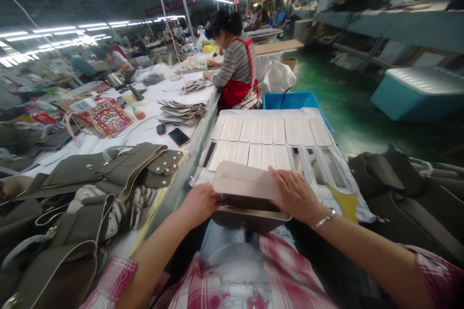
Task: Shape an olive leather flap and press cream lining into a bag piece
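A grey leather bag piece (250,215) rests on my lap, with a pale beige panel (242,181) lying on top of it. My left hand (201,203) grips the left end of the bag piece, fingers curled round its edge. On the panel's right end lies my right hand (295,193), palm down with the fingers spread; a silver bracelet (324,218) circles its wrist. Just beyond my hands, a white board (339,164) carries two rows of several pale strips (268,131).
Olive bag parts (108,174) pile on the long white table (116,139) at left, with a phone (179,136) and a stack of cut pieces (181,112). A person in a red apron (235,75) works further along. A blue bin (290,100) stands behind the board; dark bags (398,188) lie right.
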Tool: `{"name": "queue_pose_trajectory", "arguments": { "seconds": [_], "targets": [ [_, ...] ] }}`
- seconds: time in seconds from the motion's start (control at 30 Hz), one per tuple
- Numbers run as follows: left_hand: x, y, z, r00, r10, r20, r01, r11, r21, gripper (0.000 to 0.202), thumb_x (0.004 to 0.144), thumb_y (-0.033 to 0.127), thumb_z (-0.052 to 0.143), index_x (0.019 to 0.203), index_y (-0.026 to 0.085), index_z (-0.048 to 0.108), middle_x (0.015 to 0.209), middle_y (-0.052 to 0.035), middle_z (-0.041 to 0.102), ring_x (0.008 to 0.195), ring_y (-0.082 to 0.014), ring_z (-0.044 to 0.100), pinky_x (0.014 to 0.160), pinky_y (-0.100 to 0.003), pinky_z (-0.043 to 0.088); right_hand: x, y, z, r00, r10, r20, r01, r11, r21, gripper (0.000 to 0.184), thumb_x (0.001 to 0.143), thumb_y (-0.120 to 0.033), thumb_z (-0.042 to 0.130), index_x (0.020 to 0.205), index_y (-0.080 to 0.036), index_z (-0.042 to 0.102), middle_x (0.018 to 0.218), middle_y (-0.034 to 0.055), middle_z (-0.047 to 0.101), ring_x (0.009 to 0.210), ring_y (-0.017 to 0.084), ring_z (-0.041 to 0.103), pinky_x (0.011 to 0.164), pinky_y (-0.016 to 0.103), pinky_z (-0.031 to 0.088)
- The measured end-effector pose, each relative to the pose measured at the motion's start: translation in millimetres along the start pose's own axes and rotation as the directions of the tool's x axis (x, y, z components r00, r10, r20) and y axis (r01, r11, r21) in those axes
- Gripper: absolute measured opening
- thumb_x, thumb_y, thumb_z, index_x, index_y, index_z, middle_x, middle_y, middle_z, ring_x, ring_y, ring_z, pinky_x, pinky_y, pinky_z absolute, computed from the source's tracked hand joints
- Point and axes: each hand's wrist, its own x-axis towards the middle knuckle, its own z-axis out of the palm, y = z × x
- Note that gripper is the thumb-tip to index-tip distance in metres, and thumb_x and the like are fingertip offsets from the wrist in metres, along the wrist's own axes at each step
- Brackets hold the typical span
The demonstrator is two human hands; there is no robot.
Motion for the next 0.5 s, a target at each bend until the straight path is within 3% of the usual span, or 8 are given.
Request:
{"name": "queue_pose_trajectory", "arguments": {
  "seconds": [0.13, 0.27, 0.33, 0.4, 0.5],
  "targets": [
    [8, -4, 16.4, 0.999, -0.039, -0.021, 0.037, 0.996, -0.080, 0.016, 0.078, 0.017, 0.059, 0.093, 0.014, 0.065, 0.092, -0.0086, 0.061, 0.091, -0.0230, 0.055, 0.081, -0.032, 0.045, -19, 2, -11, 0.995, -0.089, 0.039, 0.093, 0.988, -0.121, 0.092, 0.082, -0.028, 0.059, 0.146, -0.009, -0.005, 0.109, 0.0165, 0.051, 0.093, 0.032, 0.046, 0.077, 0.045, 0.041],
    [-2, -19, 19.7, 0.975, -0.191, -0.109, 0.172, 0.972, -0.161, 0.019, 0.081, 0.027, 0.059, 0.091, 0.012, 0.064, 0.091, -0.0093, 0.058, 0.093, -0.0233, 0.053, 0.086, -0.034, 0.043, -5, -9, -3, 0.991, -0.121, 0.063, 0.128, 0.984, -0.123, 0.086, 0.087, -0.046, 0.052, 0.146, -0.008, 0.002, 0.105, 0.0162, 0.052, 0.087, 0.030, 0.047, 0.073, 0.043, 0.041],
    [-16, -25, 24.0, 0.930, -0.336, -0.153, 0.289, 0.920, -0.264, 0.024, 0.083, 0.030, 0.056, 0.099, 0.013, 0.062, 0.090, -0.0073, 0.056, 0.087, -0.0197, 0.054, 0.082, -0.032, 0.044, 5, -15, 4, 0.991, -0.124, 0.041, 0.128, 0.983, -0.134, 0.082, 0.088, -0.054, 0.048, 0.145, -0.008, 0.011, 0.103, 0.0155, 0.053, 0.083, 0.029, 0.047, 0.069, 0.042, 0.040],
    [-30, -28, 33.5, 0.850, -0.499, -0.168, 0.399, 0.819, -0.413, 0.035, 0.083, 0.035, 0.056, 0.111, 0.014, 0.056, 0.088, -0.0041, 0.054, 0.076, -0.0152, 0.053, 0.075, -0.028, 0.045, 11, -17, 9, 0.989, -0.147, 0.023, 0.149, 0.978, -0.145, 0.076, 0.088, -0.057, 0.045, 0.144, -0.011, 0.020, 0.100, 0.0137, 0.053, 0.080, 0.027, 0.047, 0.066, 0.041, 0.039],
    [-43, -26, 54.2, 0.764, -0.636, -0.107, 0.470, 0.662, -0.583, 0.048, 0.079, 0.044, 0.059, 0.117, 0.015, 0.052, 0.086, -0.0019, 0.054, 0.073, -0.0128, 0.052, 0.075, -0.027, 0.046, 9, -16, 12, 0.978, -0.203, 0.054, 0.210, 0.961, -0.180, 0.066, 0.090, -0.050, 0.047, 0.141, -0.013, 0.029, 0.092, 0.0109, 0.052, 0.076, 0.025, 0.045, 0.065, 0.040, 0.038]
  ]
}}
